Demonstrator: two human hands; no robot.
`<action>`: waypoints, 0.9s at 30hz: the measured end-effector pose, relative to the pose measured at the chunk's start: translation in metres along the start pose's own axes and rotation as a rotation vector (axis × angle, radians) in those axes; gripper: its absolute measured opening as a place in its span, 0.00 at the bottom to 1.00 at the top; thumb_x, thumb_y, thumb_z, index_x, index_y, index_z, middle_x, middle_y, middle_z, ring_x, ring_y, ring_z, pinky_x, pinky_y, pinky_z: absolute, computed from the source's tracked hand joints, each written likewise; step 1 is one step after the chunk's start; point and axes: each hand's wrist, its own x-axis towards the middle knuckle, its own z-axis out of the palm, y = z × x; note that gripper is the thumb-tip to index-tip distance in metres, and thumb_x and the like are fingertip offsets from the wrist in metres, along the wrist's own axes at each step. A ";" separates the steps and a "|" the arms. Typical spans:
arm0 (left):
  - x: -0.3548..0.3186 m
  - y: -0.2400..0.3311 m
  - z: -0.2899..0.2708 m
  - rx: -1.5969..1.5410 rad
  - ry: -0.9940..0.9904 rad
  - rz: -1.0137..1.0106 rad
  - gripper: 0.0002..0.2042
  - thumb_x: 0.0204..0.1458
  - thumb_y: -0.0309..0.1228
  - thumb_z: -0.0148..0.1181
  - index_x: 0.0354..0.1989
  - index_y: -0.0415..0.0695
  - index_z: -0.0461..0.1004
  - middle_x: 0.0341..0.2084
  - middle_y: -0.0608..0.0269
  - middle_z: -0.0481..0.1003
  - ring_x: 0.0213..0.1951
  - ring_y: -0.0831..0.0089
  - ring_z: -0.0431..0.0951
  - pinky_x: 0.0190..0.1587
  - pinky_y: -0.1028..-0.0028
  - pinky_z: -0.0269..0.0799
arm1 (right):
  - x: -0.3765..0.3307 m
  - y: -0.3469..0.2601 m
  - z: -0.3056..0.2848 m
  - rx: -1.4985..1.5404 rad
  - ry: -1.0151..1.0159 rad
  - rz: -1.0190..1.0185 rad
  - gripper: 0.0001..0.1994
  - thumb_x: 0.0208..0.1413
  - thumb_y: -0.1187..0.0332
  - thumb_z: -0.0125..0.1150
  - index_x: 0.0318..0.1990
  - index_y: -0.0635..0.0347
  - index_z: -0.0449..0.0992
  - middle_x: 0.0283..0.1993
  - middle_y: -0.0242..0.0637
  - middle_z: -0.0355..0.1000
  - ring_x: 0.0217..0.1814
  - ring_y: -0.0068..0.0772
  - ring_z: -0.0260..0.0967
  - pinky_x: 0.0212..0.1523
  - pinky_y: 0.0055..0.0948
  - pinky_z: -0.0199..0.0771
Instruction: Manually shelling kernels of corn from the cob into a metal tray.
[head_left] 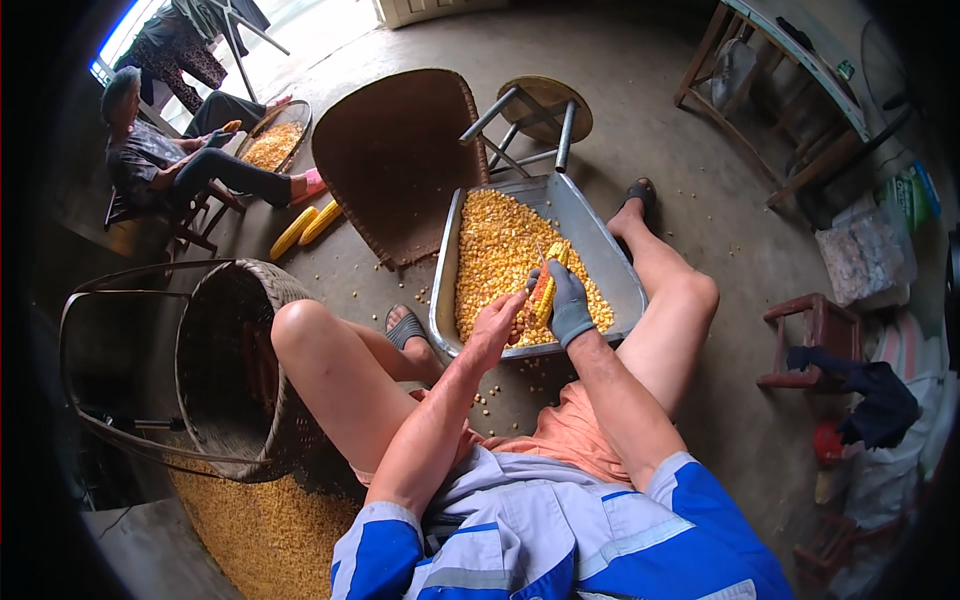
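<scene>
Green and blue bag (910, 196) at right edge, clear plastic bag (862, 258) just below it

Blue jacket with grey panels, sleeves pushed up; orange shorts; dark sandals; a grey glove on the right hand (570, 305), left hand (497, 325) bare.

Bare floor (700, 200) lies open right of the metal tray (590, 225); woven scoop (395, 150) and stool (535, 115) crowd behind it, tall basket (235, 370) left, knees flanking.
</scene>
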 end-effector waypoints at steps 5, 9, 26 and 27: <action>0.001 -0.008 0.002 0.306 0.009 0.037 0.17 0.57 0.47 0.53 0.32 0.45 0.72 0.18 0.75 0.64 0.18 0.86 0.61 0.19 0.82 0.55 | -0.003 0.003 0.005 0.050 0.001 0.059 0.17 0.56 0.54 0.55 0.33 0.62 0.70 0.26 0.37 0.70 0.25 0.31 0.69 0.27 0.29 0.73; 0.006 -0.023 0.003 0.275 0.010 0.170 0.15 0.59 0.44 0.50 0.29 0.45 0.70 0.15 0.76 0.62 0.14 0.86 0.58 0.16 0.82 0.51 | -0.005 0.010 0.008 -0.049 0.061 0.021 0.17 0.55 0.54 0.58 0.31 0.61 0.70 0.25 0.34 0.69 0.22 0.27 0.68 0.23 0.27 0.70; 0.001 -0.020 0.015 0.404 0.043 0.260 0.19 0.58 0.44 0.52 0.32 0.37 0.74 0.20 0.70 0.70 0.23 0.82 0.66 0.25 0.78 0.62 | 0.001 0.018 -0.003 -0.034 0.161 -0.068 0.21 0.58 0.47 0.51 0.31 0.59 0.69 0.24 0.34 0.69 0.22 0.28 0.67 0.24 0.27 0.69; 0.001 -0.021 0.015 0.350 0.049 0.265 0.19 0.59 0.45 0.50 0.30 0.40 0.74 0.18 0.72 0.68 0.21 0.83 0.64 0.22 0.79 0.59 | 0.001 0.017 -0.003 -0.034 0.160 -0.068 0.21 0.58 0.47 0.51 0.31 0.59 0.69 0.24 0.34 0.69 0.22 0.28 0.67 0.24 0.27 0.69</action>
